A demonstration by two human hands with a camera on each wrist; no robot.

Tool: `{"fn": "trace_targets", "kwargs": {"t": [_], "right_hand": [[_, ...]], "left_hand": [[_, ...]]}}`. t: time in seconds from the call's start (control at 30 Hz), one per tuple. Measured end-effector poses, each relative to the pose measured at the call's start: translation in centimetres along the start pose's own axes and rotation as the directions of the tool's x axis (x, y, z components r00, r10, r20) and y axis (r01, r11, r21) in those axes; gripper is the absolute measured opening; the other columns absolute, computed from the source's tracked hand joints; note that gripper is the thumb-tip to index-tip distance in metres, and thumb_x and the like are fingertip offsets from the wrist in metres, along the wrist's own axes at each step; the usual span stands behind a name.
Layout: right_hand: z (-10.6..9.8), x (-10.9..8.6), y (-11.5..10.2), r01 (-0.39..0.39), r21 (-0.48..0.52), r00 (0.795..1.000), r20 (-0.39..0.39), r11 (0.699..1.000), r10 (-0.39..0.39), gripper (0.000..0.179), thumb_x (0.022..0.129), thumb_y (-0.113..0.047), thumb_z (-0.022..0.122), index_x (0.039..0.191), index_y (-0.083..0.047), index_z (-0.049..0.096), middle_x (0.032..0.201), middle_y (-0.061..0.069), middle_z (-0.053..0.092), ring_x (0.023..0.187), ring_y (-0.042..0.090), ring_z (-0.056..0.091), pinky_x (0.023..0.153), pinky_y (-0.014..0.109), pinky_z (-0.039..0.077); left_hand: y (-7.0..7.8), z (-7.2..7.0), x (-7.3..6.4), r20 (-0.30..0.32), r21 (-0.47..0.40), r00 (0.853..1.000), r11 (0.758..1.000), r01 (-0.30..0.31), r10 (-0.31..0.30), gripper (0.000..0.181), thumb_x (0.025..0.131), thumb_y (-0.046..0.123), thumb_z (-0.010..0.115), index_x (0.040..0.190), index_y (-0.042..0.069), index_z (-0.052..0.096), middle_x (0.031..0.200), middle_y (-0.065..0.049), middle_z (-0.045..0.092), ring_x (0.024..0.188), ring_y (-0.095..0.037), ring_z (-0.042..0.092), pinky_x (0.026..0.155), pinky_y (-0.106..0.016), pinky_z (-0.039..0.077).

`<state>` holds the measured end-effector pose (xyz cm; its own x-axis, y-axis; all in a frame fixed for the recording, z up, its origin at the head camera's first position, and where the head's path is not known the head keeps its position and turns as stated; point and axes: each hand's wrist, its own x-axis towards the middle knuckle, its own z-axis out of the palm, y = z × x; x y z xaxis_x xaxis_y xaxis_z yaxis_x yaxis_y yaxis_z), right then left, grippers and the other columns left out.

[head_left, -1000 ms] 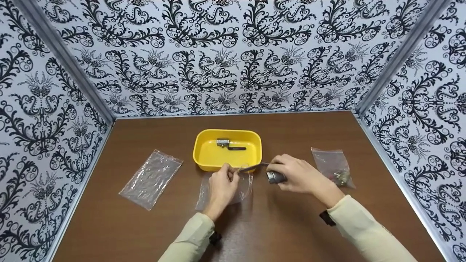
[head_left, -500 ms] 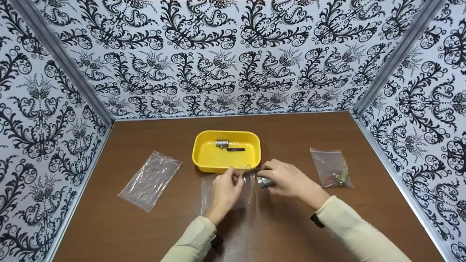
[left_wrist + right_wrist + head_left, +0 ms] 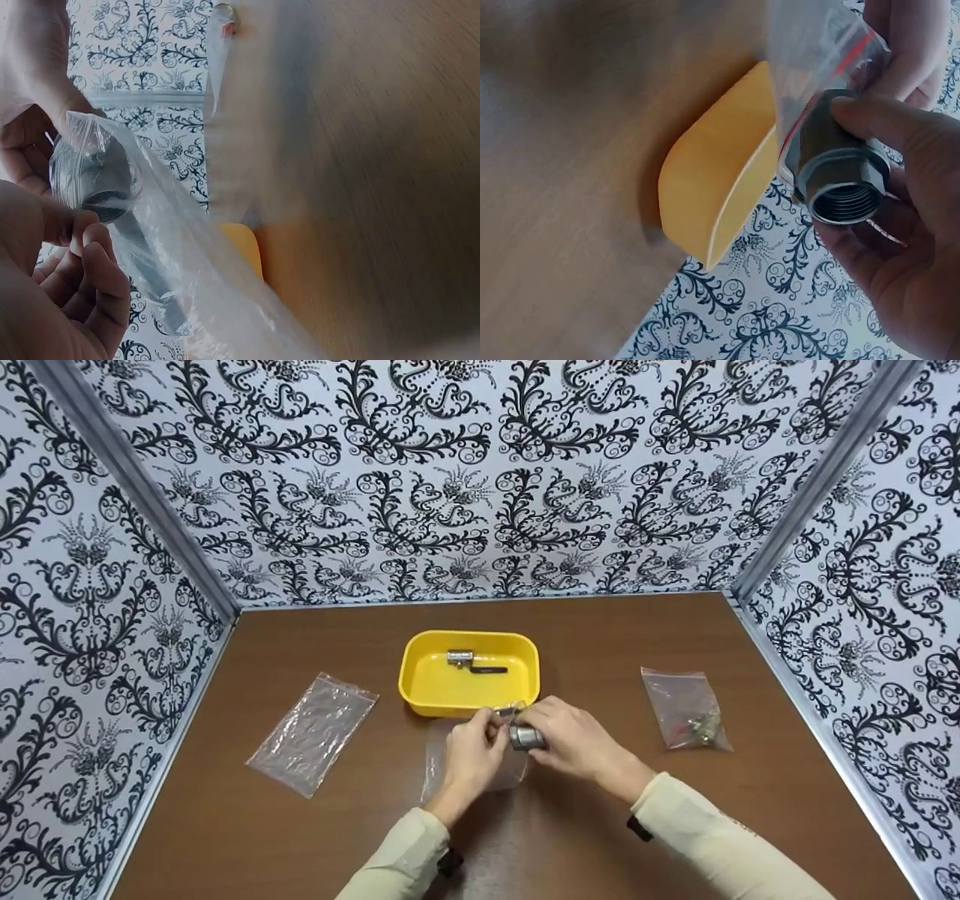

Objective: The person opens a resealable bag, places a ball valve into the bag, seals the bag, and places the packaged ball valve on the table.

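Head view: On the brown wood-grain tabletop, both hands are engaged just in front of a yellow, round-cornered rectangular tray. The right hand grips a grey metal cylindrical valve; the left hand pinches the edge of a clear, limp plastic bag. A second, smaller grey metal valve with a dark lever lies inside the tray. A flat, glossy clear bag lies to the left, and a clear bag of brass-coloured parts to the right.

Left wrist view: The left hand's thumb and fingers pinch beside the bag's mouth. The film is thin, creased and shiny. A dark flat bar, judged to be the held valve's lever, shows through it. Risk: the bar's end could snag or pierce the film if pushed at an angle.

Right wrist view: The held valve presents a threaded round opening within an angular collar. A red stripe crosses the bag beside it. Risk: the collar could catch the mouth if it narrows; slick film could slip from the pinch; the smooth, presumably weighty body could drop if the right hand loosens early.
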<state>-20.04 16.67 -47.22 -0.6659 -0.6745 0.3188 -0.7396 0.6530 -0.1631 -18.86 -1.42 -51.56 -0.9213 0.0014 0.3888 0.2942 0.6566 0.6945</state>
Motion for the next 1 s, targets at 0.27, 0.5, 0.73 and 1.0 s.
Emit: {"fn": "trace_targets", "kwargs": {"t": [0.27,0.5,0.73,1.0], "right_hand": [[1.2,-0.4,-0.4,0.022,0.020,0.999,-0.036,1.000,-0.022,0.036,0.075,-0.018,0.082,0.105,-0.014,0.063,0.098,-0.001,0.068,0.094,0.016,0.062,0.080,0.033,0.056],[2.2,-0.5,-0.7,-0.129,0.070,0.984,-0.114,0.989,0.136,0.036,0.075,-0.016,0.083,0.106,-0.016,0.066,0.098,-0.002,0.071,0.095,0.016,0.064,0.080,0.035,0.056],[2.9,-0.8,0.0,0.071,0.090,0.991,-0.119,0.993,-0.061,0.034,0.074,-0.015,0.083,0.104,-0.015,0.068,0.101,-0.003,0.071,0.099,0.016,0.065,0.083,0.033,0.056],[4.1,-0.5,0.3,0.255,0.022,0.960,-0.127,0.967,-0.250,0.024,0.072,-0.015,0.082,0.092,-0.011,0.070,0.097,-0.001,0.072,0.101,0.017,0.066,0.090,0.029,0.053]], "left_hand": [[0.1,0.0,0.1,0.003,-0.058,1.000,0.998,0.003,-0.003,0.008,0.084,0.013,0.069,0.081,0.014,0.062,0.062,0.006,0.063,0.053,-0.002,0.048,0.052,-0.019,0.040],[-0.1,0.3,-0.2,0.031,-0.090,0.999,0.996,-0.026,0.029,0.005,0.086,0.013,0.066,0.083,0.015,0.062,0.062,0.009,0.063,0.053,0.002,0.046,0.053,-0.017,0.040],[0.0,0.0,-0.2,0.035,-0.136,0.999,0.991,0.007,-0.003,0.006,0.090,0.014,0.064,0.085,0.016,0.061,0.063,0.008,0.062,0.055,0.001,0.048,0.054,-0.017,0.041],[0.6,-0.5,-0.4,0.076,-0.182,0.997,0.983,0.035,-0.022,0.007,0.090,0.015,0.064,0.084,0.016,0.061,0.062,0.008,0.061,0.054,0.002,0.047,0.052,-0.016,0.039]]}}
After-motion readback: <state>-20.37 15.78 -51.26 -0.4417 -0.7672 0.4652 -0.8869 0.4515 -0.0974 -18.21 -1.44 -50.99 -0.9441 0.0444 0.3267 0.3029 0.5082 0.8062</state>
